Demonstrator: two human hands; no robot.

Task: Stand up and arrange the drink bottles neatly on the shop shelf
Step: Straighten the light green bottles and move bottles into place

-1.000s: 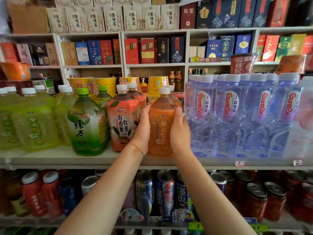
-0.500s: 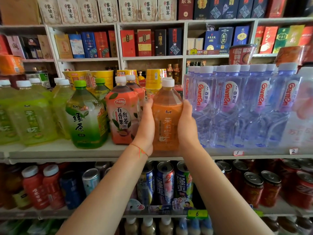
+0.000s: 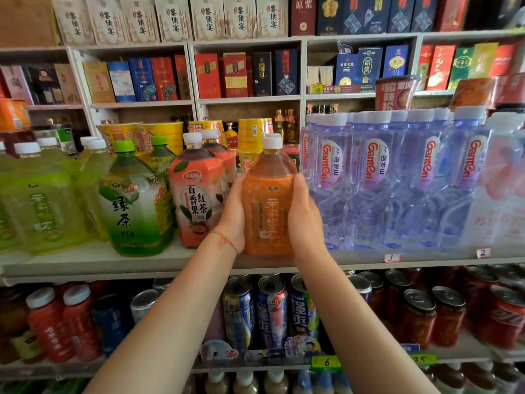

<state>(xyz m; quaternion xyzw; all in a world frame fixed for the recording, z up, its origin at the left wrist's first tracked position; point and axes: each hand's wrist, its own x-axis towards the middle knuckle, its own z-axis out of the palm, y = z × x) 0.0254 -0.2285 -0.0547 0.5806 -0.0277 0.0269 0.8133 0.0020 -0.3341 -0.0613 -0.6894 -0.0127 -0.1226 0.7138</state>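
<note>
An orange tea bottle (image 3: 268,200) with a white cap stands upright on the shop shelf (image 3: 142,263), near its front edge. My left hand (image 3: 233,217) grips its left side and my right hand (image 3: 305,220) grips its right side. To its left stands a pink-labelled red tea bottle (image 3: 196,194), then a green tea bottle (image 3: 133,203) with a green cap. To its right stand several clear water bottles (image 3: 377,180) with white caps.
Yellow-green bottles (image 3: 37,200) fill the shelf's left end. Yellow cups (image 3: 252,135) stand behind the tea bottles. Cans (image 3: 270,311) and red bottles (image 3: 48,322) fill the shelf below. Boxed goods (image 3: 235,75) line the wall shelves behind.
The orange bottle has come slightly forward on the shelf between my hands, and both hands still hold it. The view has shifted a little.
</note>
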